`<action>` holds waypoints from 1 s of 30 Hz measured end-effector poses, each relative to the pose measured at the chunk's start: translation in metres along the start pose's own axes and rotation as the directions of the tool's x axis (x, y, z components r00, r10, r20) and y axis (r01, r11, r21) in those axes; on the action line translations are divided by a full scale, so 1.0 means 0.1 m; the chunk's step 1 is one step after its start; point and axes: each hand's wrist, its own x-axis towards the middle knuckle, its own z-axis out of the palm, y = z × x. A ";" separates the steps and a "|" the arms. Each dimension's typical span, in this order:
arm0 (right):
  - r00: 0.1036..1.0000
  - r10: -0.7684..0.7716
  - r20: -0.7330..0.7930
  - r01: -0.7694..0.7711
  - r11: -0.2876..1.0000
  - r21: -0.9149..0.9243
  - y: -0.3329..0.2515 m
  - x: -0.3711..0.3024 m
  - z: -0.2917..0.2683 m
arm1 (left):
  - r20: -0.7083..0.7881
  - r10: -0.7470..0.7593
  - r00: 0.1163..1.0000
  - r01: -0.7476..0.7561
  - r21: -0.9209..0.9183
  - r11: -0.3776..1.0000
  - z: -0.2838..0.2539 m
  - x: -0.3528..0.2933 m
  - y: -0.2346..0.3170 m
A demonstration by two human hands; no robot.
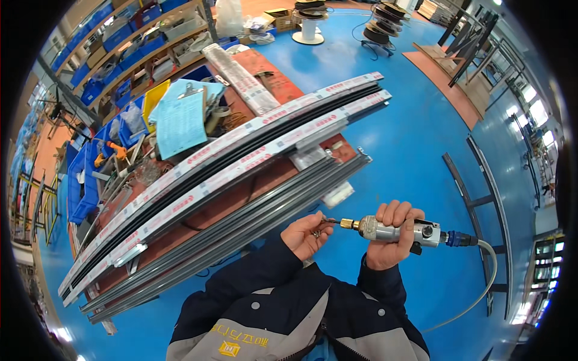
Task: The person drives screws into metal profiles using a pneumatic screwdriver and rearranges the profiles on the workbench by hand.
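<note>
Jacket [283,313] nearest, right hand [388,248] holds driver [374,229] over floor [415,162] beyond the bars' edge [241,236].

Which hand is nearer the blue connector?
Right. The right hand holds the air tool just left of the blue connector; the left hand is farther left, by the bit.

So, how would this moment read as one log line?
left hand: at tip of bit; right hand: gripping silver driver; hose: attached to driver; grey profiles: across red table

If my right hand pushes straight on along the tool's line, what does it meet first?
Likely the left hand, at the tip of the tool's bit; depth leaves contact unclear.
</note>
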 end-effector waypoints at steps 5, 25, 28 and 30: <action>0.998 -0.063 0.010 0.064 0.997 -0.053 -0.24 0.20 -0.44 | -0.059 -0.005 0.998 0.008 0.066 0.998 0.18 0.47 -0.32; 0.994 0.022 0.108 0.014 0.947 -0.321 1.02 1.16 -0.95 | -0.271 -0.059 0.961 -0.005 -0.232 0.973 0.02 1.91 0.28; 0.962 0.098 0.255 -0.015 0.951 -0.309 1.28 1.23 -1.03 | -0.494 -0.002 0.869 -0.078 -0.141 0.987 -0.04 1.99 0.38; 0.950 0.144 0.278 -0.056 0.952 -0.300 1.41 1.27 -1.07 | -0.474 0.012 0.880 -0.100 -0.160 0.982 -0.14 2.00 0.42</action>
